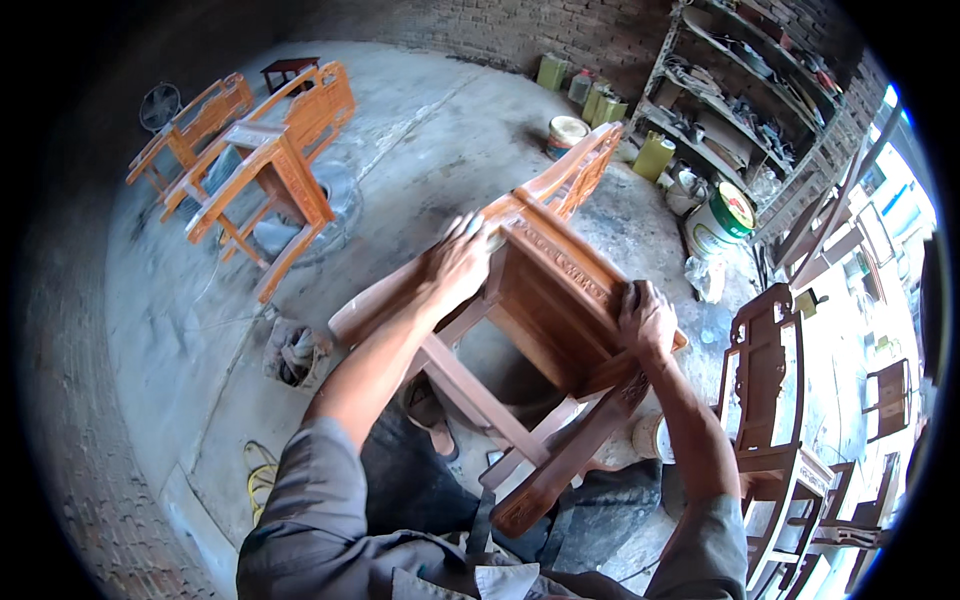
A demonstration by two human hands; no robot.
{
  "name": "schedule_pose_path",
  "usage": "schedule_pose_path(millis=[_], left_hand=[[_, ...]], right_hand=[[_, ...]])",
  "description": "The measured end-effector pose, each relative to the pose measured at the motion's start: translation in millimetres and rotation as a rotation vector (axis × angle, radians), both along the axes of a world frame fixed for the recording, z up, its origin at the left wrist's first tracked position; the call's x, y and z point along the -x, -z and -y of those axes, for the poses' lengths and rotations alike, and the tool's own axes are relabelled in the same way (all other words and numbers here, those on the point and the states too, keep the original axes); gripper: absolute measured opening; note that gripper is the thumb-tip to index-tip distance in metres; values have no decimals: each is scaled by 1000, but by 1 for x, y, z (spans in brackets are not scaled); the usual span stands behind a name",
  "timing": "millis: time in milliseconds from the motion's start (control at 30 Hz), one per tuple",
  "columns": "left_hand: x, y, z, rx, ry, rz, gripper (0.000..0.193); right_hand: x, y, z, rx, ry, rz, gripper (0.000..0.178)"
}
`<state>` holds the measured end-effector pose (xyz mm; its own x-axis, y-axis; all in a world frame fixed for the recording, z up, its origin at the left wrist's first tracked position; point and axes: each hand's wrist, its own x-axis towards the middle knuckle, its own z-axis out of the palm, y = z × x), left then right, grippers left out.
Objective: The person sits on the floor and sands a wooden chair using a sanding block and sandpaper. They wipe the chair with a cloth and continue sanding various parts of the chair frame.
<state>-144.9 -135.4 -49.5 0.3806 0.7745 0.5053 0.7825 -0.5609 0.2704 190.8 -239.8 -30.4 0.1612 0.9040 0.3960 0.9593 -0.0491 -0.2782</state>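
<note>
Left hand [455,262] presses flat, right hand [645,320] grips the chair [545,300] rim; rigid, probably heavy wood, best held by its frame.

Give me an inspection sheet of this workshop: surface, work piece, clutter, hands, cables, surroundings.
Surface: bare concrete floor, dusty and stained.
Work piece: carved wooden chair, tipped on its side, legs toward the person.
Clutter: rag pile on the floor; white paint bucket; green jugs by the wall.
Hands: left hand flat on the chair's edge; right hand gripping its carved rail.
Cables: yellow cord coiled by the person's left side.
Surroundings: brick wall; metal shelving loaded with supplies; orange chairs far left; darker chair frames right.
</note>
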Motion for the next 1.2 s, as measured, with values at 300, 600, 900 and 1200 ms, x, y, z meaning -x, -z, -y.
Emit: schedule_pose_path(millis=[300, 600, 900, 1200], left_hand=[[-69, 9, -82, 21, -238, -66, 46], [-46, 2, -77, 30, -113, 16, 34], [-15, -22, -102, 625, 3, 978, 45], [-5, 10, -165, 657, -123, 722, 41]], right_hand=[[11, -2, -2, 10, -3, -14, 26], [13, -3, -4, 18, -1, -38, 24], [5, 1, -1, -9, 26, 15, 23], [18, -8, -4, -7, -13, -17, 23]])
